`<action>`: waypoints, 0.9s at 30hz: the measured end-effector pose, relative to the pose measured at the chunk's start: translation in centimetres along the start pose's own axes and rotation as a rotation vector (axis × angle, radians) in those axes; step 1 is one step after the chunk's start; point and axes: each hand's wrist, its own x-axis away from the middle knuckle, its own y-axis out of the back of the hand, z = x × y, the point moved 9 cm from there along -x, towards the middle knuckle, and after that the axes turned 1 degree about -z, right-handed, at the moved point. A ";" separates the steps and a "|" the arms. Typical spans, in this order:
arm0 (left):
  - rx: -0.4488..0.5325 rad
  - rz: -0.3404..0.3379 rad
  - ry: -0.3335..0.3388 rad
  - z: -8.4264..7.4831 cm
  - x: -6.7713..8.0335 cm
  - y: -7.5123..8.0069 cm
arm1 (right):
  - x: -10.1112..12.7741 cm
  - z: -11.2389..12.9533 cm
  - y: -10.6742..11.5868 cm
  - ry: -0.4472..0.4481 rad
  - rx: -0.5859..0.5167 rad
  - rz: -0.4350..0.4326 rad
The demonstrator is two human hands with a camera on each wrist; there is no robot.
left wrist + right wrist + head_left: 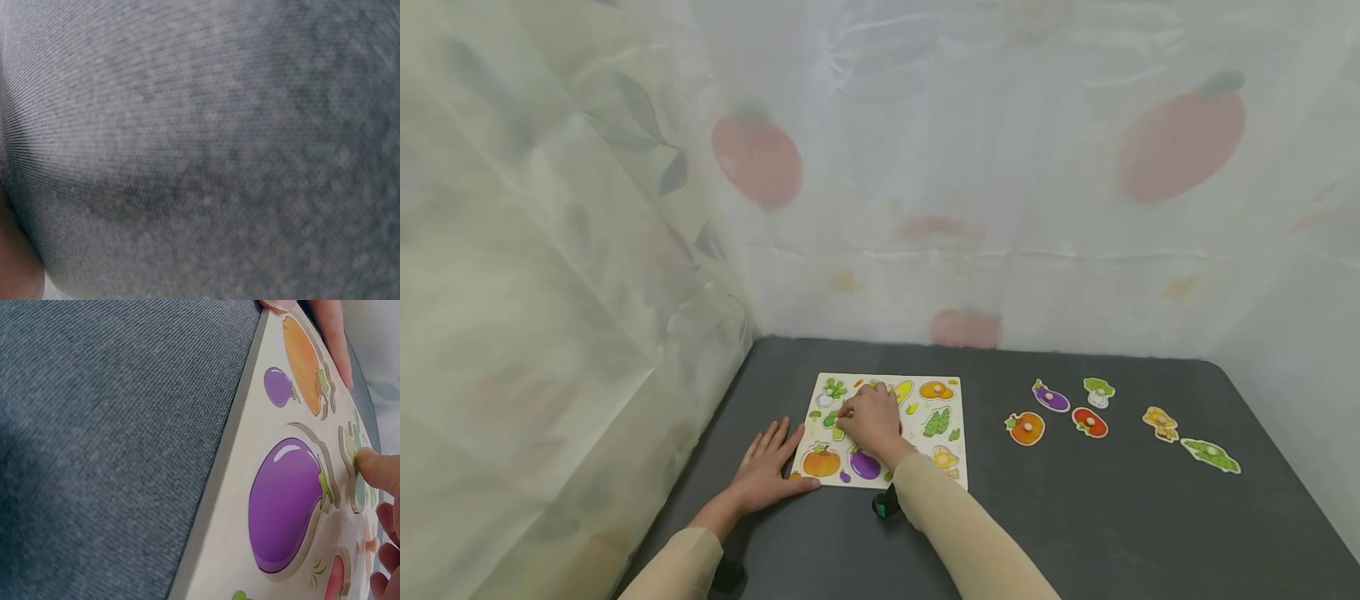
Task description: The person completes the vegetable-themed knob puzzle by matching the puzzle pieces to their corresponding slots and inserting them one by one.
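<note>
Wooden puzzle board [887, 429] at table's [1075, 517] near-left | left hand [767, 471] flat, steadying board's left edge | right hand [872, 419] pinching green piece [833, 422] into slot | next likely: fetch loose piece [1026, 428] from right

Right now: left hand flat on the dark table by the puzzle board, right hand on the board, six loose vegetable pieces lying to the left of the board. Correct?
Not quite: the six loose vegetable pieces lie to the right of the white wooden puzzle board, as the head view shows. The left hand is flat on the dark table; the right hand is on the board.
</note>
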 end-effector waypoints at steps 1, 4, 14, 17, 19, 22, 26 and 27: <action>0.007 -0.004 -0.003 -0.1 0.0 0.1 | 0.0 0.0 0.0 -0.002 0.000 -0.001; -0.013 0.001 0.006 0.1 0.0 -0.1 | 0.0 -0.1 0.1 -0.010 -0.012 -0.002; -0.033 0.006 0.013 -0.3 0.1 0.1 | 0.1 -0.3 0.0 -0.030 -0.030 -0.001; -0.028 -0.002 0.004 -0.5 0.1 0.2 | 0.0 -0.3 -0.1 -0.039 -0.028 0.003; -0.023 -0.005 -0.002 -0.5 0.2 0.3 | 0.0 -0.3 -0.1 -0.045 -0.025 0.003; -0.016 -0.002 -0.002 -0.1 0.1 0.0 | 0.0 -0.3 -0.1 -0.050 -0.013 -0.001; -0.032 0.004 0.002 0.7 -0.1 -0.6 | 0.0 -0.2 -0.2 -0.043 0.002 -0.002; -0.040 0.004 0.000 0.8 -0.1 -0.7 | 0.1 -0.1 -0.2 -0.039 0.001 0.002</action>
